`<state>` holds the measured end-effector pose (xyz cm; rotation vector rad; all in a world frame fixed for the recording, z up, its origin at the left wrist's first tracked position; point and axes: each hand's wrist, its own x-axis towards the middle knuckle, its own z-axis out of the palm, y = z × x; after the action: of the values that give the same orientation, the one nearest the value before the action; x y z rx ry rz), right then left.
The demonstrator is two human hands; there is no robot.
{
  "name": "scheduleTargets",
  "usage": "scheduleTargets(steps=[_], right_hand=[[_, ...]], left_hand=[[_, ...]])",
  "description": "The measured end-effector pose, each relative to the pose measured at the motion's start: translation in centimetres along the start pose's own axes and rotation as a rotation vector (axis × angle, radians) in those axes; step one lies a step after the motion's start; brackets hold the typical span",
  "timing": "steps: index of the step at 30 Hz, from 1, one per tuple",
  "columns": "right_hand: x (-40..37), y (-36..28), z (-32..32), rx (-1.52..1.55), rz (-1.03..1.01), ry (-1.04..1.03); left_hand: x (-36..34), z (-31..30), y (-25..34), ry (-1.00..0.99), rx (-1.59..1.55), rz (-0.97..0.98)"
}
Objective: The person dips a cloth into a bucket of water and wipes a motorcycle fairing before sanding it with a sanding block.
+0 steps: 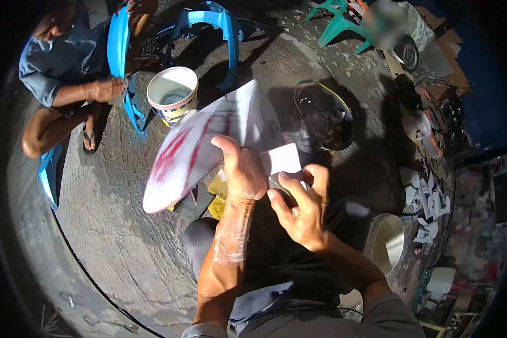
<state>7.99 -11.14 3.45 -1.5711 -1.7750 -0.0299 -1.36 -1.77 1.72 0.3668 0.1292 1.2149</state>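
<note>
My left hand (245, 173) is closed with its thumb sticking up, and its curled fingers are mostly hidden. It meets the left edge of a small white sheet (280, 159), which looks like sandpaper. My right hand (306, 208) pinches the grey, folded-looking lower part of that sheet between thumb and fingers. Just beyond my left hand is a white, pointed body panel (208, 141) with red streaks, tilted above the ground. What props the panel is hidden. Pale residue coats my left forearm.
A person (73, 79) at the left holds a blue panel (118, 45). A white bucket (187, 107) with liquid stands beyond my panel; a dark bucket (343, 127) is to its right. Yellow pieces (217, 207) lie underneath. Another blue panel (231, 42) and a green chair (343, 28) stand farther back.
</note>
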Motion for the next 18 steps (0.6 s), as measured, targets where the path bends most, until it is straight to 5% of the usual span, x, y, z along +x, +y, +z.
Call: scheduleTargets(steps=[5, 11, 15, 18], right_hand=[[5.7, 0.7, 0.4, -0.085, 0.024, 0.065], [-1.0, 0.4, -0.3, 0.008, 0.02, -0.04], [4.4, 1.0, 0.5, -0.064, -0.016, 0.062], [0.3, 0.3, 0.1, 0.0, -0.027, -0.011]], left_hand=[[-0.5, 0.2, -0.4, -0.006, 0.149, -0.111], [0.3, -0.7, -0.3, 0.048, -0.032, -0.017], [0.2, 0.7, -0.7, 0.088, 0.037, 0.041], [0.8, -0.1, 0.5, -0.002, -0.055, 0.023]])
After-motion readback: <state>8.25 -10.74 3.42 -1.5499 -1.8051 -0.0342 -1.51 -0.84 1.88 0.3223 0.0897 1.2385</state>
